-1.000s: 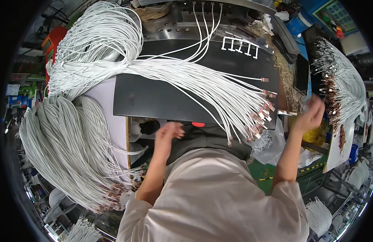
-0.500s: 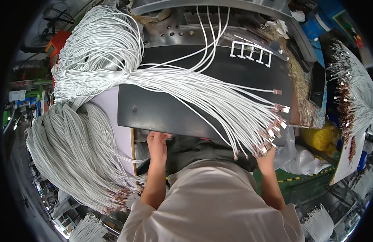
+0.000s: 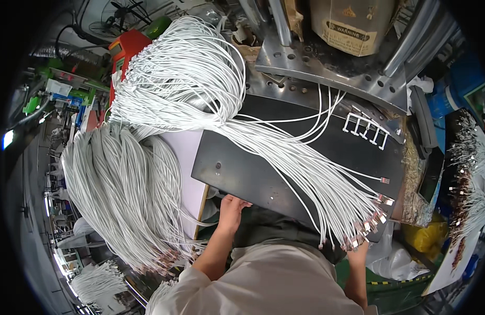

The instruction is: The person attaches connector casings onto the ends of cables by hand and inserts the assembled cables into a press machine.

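- A big fan of thin white cables [image 3: 284, 152] runs from a looped mass at upper left down across the black panel [image 3: 242, 176], ending in small metal plug tips near the panel's lower right edge.
- A second bundle of white cables [image 3: 122, 194] hangs off the left side, beside a pale sheet.
- Behind the panel stand a perforated steel plate [image 3: 326, 68] and an orange device [image 3: 124, 50] — the room around is crowded with gear.
- The left hand [image 3: 231, 207] touches the panel's lower edge; its grip cannot be told.
- The right hand [image 3: 359, 247] sits just under the plug tips, fingers hidden — hold unclear.
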Action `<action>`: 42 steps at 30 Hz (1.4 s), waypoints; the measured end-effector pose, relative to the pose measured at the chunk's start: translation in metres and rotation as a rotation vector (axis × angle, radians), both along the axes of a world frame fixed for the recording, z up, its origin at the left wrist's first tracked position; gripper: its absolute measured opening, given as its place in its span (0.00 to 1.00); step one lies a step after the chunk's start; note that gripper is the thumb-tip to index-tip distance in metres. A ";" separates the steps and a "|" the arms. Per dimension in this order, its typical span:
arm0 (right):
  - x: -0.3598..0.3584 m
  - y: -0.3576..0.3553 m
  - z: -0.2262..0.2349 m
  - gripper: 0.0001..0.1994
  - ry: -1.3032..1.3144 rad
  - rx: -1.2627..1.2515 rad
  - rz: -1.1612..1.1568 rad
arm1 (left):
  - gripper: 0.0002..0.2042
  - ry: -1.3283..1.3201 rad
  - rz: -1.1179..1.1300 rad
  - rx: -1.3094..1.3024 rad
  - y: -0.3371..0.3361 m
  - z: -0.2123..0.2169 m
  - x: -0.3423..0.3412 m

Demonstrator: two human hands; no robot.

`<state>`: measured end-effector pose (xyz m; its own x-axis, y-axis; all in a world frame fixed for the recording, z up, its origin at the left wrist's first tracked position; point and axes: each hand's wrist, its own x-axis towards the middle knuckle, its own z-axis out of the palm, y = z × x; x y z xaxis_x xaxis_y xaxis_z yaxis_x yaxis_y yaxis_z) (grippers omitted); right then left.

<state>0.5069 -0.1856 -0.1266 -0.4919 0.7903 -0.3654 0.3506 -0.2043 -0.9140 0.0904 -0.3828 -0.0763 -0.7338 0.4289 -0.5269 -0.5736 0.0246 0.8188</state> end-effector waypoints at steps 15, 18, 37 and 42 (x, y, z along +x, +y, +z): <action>0.012 0.112 0.247 0.19 0.230 0.256 0.083 | 0.34 0.270 -0.484 0.182 0.007 0.084 0.045; -0.052 0.091 0.314 0.30 0.532 1.121 0.152 | 0.30 0.683 -0.525 0.478 0.028 0.162 0.050; -0.177 0.033 0.432 0.27 0.745 1.716 0.749 | 0.06 0.468 -0.502 1.395 0.061 0.429 0.150; -0.151 0.037 0.455 0.26 0.764 1.714 0.706 | 0.19 0.269 -0.454 1.211 0.053 0.435 0.167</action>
